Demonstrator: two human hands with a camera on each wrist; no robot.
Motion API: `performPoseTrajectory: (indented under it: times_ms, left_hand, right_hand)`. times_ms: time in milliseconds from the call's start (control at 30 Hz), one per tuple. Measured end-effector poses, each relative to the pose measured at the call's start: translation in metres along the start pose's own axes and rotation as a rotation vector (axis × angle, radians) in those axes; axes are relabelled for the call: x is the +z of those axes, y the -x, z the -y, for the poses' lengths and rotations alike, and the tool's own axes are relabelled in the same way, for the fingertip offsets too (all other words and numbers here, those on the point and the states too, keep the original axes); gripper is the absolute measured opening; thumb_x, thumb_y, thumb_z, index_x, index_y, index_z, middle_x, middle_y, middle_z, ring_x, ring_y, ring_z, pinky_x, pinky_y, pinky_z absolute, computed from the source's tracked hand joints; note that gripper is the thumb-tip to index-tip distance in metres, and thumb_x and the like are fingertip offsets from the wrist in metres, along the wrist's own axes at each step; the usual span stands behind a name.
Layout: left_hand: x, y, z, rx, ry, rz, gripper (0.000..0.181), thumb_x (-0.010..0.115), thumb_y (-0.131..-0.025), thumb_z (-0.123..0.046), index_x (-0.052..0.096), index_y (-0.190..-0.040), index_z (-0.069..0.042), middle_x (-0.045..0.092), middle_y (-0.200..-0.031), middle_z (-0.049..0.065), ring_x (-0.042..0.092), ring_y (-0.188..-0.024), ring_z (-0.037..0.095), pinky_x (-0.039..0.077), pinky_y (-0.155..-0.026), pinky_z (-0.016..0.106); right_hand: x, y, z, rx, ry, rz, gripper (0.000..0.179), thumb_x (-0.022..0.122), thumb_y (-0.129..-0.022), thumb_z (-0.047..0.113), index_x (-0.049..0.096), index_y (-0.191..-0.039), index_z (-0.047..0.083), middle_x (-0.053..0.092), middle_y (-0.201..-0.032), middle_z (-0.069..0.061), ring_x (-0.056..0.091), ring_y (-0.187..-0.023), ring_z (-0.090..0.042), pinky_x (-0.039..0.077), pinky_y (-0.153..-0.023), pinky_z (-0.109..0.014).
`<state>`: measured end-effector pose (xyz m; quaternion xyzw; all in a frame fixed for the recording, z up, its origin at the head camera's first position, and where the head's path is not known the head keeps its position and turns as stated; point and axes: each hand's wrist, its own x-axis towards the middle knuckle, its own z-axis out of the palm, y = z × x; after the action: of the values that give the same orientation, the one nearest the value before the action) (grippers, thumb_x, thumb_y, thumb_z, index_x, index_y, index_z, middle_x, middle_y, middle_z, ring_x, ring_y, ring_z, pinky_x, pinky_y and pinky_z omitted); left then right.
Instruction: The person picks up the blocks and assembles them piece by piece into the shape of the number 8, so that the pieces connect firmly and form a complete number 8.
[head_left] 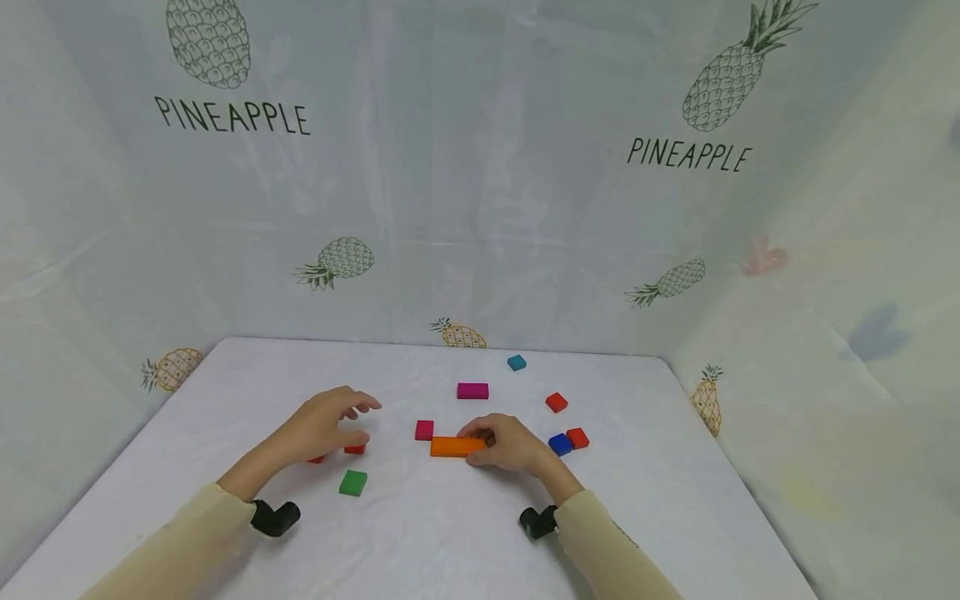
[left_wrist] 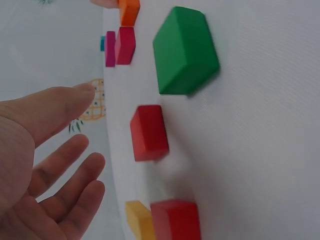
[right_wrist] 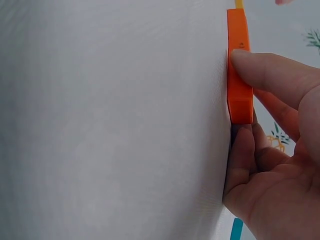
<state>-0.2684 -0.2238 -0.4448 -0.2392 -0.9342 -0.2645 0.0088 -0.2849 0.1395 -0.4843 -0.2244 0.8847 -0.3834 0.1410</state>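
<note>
An orange block, long and flat-sided, lies at the middle of the white table. My right hand pinches its right end, with the thumb on the near face and fingers behind. To the left, my left hand hovers over the table with fingers spread and nothing in them. Below it sit a red block, a second red block and a yellow block, which the hand hides in the head view. A green block lies closer to me. Just left of the orange block is a pinkish-red block.
Farther back are a magenta block and a teal block. A blue block and a red block lie together beyond my right wrist, another red block behind them. A pineapple-print curtain encloses the table.
</note>
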Motion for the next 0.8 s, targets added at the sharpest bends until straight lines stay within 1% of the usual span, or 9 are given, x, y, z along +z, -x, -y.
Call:
performPoseTrajectory:
  times_ms: [167, 200, 367, 467, 600, 800]
  left_hand:
    - [0.000, 0.010, 0.007, -0.018, 0.032, 0.002, 0.046, 0.087, -0.089, -0.022, 0.071, -0.132, -0.015, 0.069, -0.121, 0.001, 0.069, -0.109, 0.024, 0.056, -0.090, 0.044]
    - [0.000, 0.012, 0.008, -0.030, 0.036, 0.004, 0.047, 0.088, -0.089, -0.022, 0.071, -0.132, -0.016, 0.069, -0.121, 0.000, 0.068, -0.109, 0.024, 0.056, -0.089, 0.042]
    - [0.004, 0.018, 0.014, -0.042, 0.022, 0.019, 0.048, 0.089, -0.087, -0.020, 0.071, -0.131, -0.016, 0.071, -0.123, -0.001, 0.068, -0.107, 0.021, 0.058, -0.086, 0.038]
    - [0.006, 0.020, 0.015, -0.033, 0.016, 0.024, 0.048, 0.089, -0.087, -0.019, 0.071, -0.131, -0.016, 0.071, -0.123, -0.001, 0.067, -0.106, 0.019, 0.059, -0.085, 0.036]
    - [0.008, 0.021, 0.015, -0.029, 0.011, 0.029, 0.047, 0.089, -0.087, -0.017, 0.071, -0.130, -0.015, 0.070, -0.119, -0.001, 0.065, -0.103, 0.019, 0.058, -0.083, 0.033]
    - [0.013, 0.022, 0.021, -0.024, -0.009, 0.024, 0.044, 0.089, -0.087, -0.018, 0.072, -0.128, -0.017, 0.069, -0.112, -0.006, 0.063, -0.099, 0.015, 0.056, -0.081, 0.031]
  right_hand:
    - [-0.001, 0.001, 0.000, 0.009, 0.000, -0.004, 0.027, 0.082, -0.095, 0.022, 0.076, -0.121, 0.027, 0.067, -0.109, 0.007, 0.057, -0.104, -0.018, 0.051, -0.089, -0.033]
    - [-0.001, 0.001, 0.000, 0.008, 0.003, -0.005, 0.027, 0.082, -0.095, 0.022, 0.076, -0.121, 0.027, 0.067, -0.109, 0.008, 0.057, -0.104, -0.018, 0.050, -0.089, -0.033]
    - [0.000, 0.001, 0.000, -0.002, 0.021, -0.009, 0.027, 0.083, -0.094, 0.024, 0.076, -0.120, 0.028, 0.067, -0.108, 0.008, 0.057, -0.104, -0.017, 0.050, -0.089, -0.034]
    - [0.000, 0.000, 0.000, -0.003, 0.017, -0.011, 0.027, 0.083, -0.094, 0.023, 0.076, -0.120, 0.028, 0.067, -0.108, 0.008, 0.057, -0.104, -0.017, 0.050, -0.089, -0.035]
    - [0.000, 0.001, 0.000, -0.003, 0.018, -0.011, 0.027, 0.083, -0.094, 0.024, 0.076, -0.120, 0.028, 0.067, -0.109, 0.008, 0.057, -0.104, -0.018, 0.050, -0.089, -0.035]
    - [0.000, 0.001, 0.001, -0.003, 0.014, -0.011, 0.027, 0.083, -0.094, 0.023, 0.077, -0.120, 0.028, 0.067, -0.109, 0.008, 0.056, -0.104, -0.018, 0.050, -0.089, -0.035]
